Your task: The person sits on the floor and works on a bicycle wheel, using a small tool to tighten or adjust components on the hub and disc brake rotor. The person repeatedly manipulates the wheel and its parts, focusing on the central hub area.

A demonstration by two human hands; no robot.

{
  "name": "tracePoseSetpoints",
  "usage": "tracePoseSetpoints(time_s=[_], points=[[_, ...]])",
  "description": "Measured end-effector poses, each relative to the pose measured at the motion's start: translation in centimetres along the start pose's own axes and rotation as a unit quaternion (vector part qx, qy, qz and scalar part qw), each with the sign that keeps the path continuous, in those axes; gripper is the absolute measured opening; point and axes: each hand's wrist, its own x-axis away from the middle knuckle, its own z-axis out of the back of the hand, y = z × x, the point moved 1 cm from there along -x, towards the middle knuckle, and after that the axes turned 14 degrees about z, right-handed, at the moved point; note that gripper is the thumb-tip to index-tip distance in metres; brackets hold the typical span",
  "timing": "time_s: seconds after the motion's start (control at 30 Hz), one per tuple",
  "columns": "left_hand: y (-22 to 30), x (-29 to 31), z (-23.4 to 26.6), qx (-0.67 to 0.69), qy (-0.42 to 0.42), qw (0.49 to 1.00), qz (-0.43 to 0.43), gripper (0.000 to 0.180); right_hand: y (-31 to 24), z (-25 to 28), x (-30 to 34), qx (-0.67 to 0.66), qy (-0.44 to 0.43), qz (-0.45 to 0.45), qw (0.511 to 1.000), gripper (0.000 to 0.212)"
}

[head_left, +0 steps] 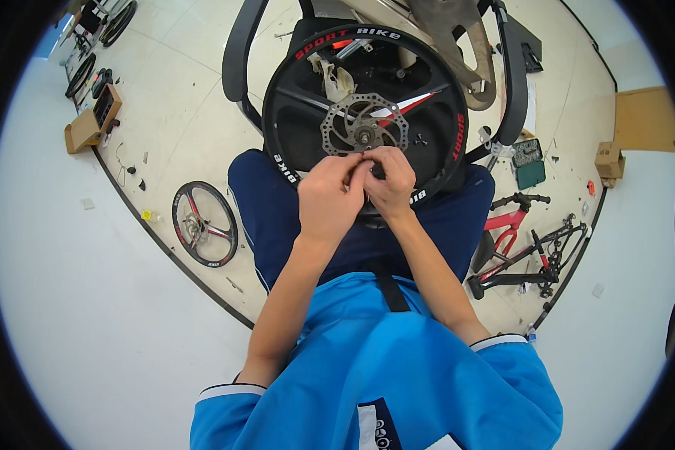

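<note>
A black three-spoke bicycle wheel [272, 112] lies flat across my lap, partly over my thighs. At its hub sits a silver brake disc [328, 133] with a cut-out pattern. My left hand [328, 193] and my right hand [391, 184] meet just below the disc, fingertips pinched together above the wheel's near side. Whatever is between the fingers is too small and too covered to name. Several small dark bolts [421, 139] rest on the wheel, right of the disc. A crumpled whitish plastic bag [339, 82] shows between the spokes.
Chair armrests flank the wheel, a left armrest [236, 60] and a right armrest [514, 86]. A grey bike frame [469, 56] lies beyond. Another wheel [229, 225] is at left on the floor; a black-and-red frame [508, 280], a green case [531, 175] and a cardboard box [609, 159] are right.
</note>
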Motion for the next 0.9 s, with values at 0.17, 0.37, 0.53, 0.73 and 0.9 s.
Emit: tracePoseSetpoints(time_s=[0.17, 0.37, 0.53, 0.73, 0.9], points=[[-1.2, -0.2, 0.3, -0.033, -0.115, 0.979, -0.167, 0.022, 0.0, 0.6, -0.1, -0.012, -0.039, 0.029, 0.999, 0.032], [-0.2, 0.2, 0.5, 0.038, -0.077, 0.995, -0.05, 0.024, 0.3, 1.2, 0.3, -0.043, -0.05, 0.031, 0.997, 0.035], [-0.4, 1.1, 0.2, 0.065, -0.059, 0.996, 0.019, 0.018, 0.7, 0.8, 0.1, -0.034, -0.018, 0.029, 0.999, 0.029], [-1.3, -0.7, 1.1, -0.026, -0.046, 0.989, -0.141, 0.023, 0.3, 1.1, -0.1, -0.02, -0.011, 0.008, 1.0, 0.021], [0.1, 0.1, 1.4, 0.022, 0.029, 0.999, 0.011, 0.009, 0.0, 0.7, -0.2, -0.032, -0.002, -0.003, 0.999, 0.019]])
